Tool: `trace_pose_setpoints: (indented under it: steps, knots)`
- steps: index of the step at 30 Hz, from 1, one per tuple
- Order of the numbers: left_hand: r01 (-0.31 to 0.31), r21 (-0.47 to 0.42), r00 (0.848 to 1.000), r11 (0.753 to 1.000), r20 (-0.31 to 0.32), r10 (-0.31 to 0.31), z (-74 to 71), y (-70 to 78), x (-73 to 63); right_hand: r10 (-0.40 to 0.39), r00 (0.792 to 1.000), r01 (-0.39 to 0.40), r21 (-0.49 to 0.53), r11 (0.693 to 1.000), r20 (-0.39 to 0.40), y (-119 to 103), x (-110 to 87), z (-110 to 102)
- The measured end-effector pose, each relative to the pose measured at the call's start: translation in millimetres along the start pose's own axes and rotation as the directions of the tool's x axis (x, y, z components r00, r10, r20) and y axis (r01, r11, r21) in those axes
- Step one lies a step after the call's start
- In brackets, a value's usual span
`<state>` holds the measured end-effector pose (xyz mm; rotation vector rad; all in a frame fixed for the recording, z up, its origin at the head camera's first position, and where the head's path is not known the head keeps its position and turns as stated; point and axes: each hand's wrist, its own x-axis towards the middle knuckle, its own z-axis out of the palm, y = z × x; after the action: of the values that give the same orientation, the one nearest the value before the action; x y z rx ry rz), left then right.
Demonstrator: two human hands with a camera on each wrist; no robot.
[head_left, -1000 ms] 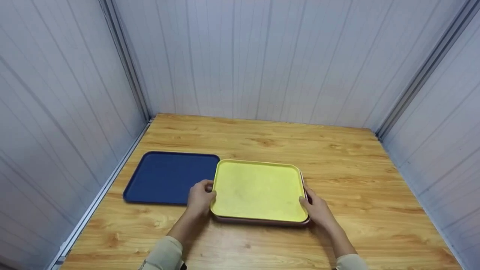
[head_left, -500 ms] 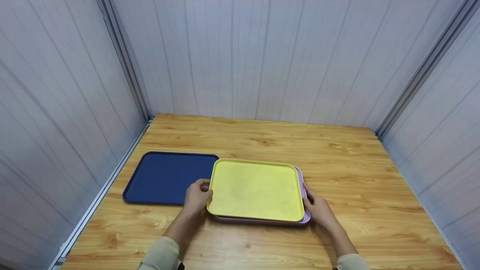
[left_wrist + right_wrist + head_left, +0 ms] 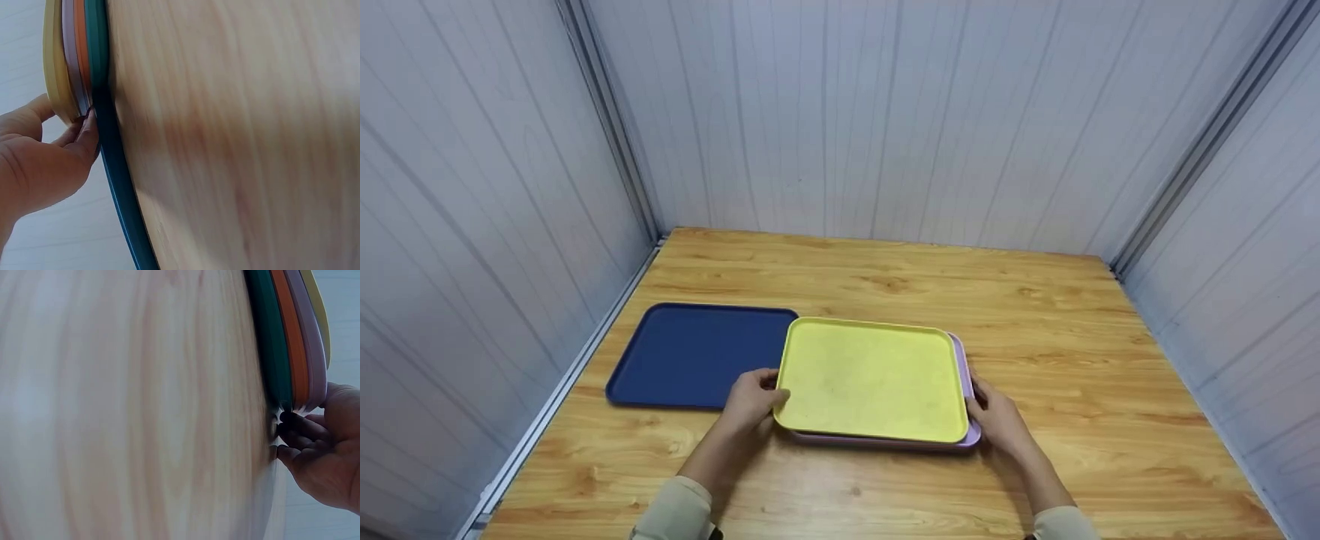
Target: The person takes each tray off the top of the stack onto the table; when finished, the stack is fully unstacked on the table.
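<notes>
A yellow tray (image 3: 870, 379) lies on top of a stack, shifted a little left of the purple tray (image 3: 975, 433) under it. Below these, the right wrist view shows an orange tray (image 3: 292, 343) and a green tray (image 3: 273, 343). My left hand (image 3: 748, 401) pinches the yellow tray's left edge, thumb over the rim and fingers beneath. At the stack's right side, my right hand (image 3: 997, 418) grips the purple tray's edge by the thumb, its other fingers low beside the lower trays. Those fingertips are partly hidden in the head view.
A dark blue tray (image 3: 701, 356) lies flat on the wooden table (image 3: 885, 277), just left of the stack and close to it. Pale panelled walls (image 3: 855, 120) rise behind the table and on both sides.
The yellow tray has slid slightly left, baring the purple tray's right edge. My left thumb has moved further over the yellow rim. My right thumb has left the yellow tray for the purple one.
</notes>
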<state>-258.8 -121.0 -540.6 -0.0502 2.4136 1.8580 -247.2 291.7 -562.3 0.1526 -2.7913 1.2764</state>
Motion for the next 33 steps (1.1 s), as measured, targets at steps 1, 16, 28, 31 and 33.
trace_pose_setpoints:
  steps: [1,16,28,31,33]
  knots:
    - [-0.005,0.006,1.0,1.0,0.005,0.005,-0.1,-0.1,-0.3,0.0,1.0,0.0,0.0,1.0,-0.002,-0.1,-0.2,0.2]
    - [0.076,-0.147,0.994,0.986,-0.061,-0.086,-17.0,-6.3,-0.8,0.022,1.0,-0.022,0.019,1.0,0.002,-0.6,0.9,2.9]
    - [0.11,-0.288,0.991,0.951,-0.046,-0.129,-29.8,-11.4,1.2,0.05,0.999,-0.05,0.009,0.999,0.012,0.3,1.3,-0.2]
    - [0.127,-0.343,0.988,0.931,-0.035,-0.148,-29.9,-12.7,0.6,0.057,0.998,-0.058,0.016,0.998,0.015,1.2,0.7,0.0]
    - [0.138,-0.372,0.987,0.918,-0.029,-0.16,-29.8,-12.5,-0.2,0.058,0.998,-0.058,0.016,0.998,0.017,1.3,0.7,-0.3]
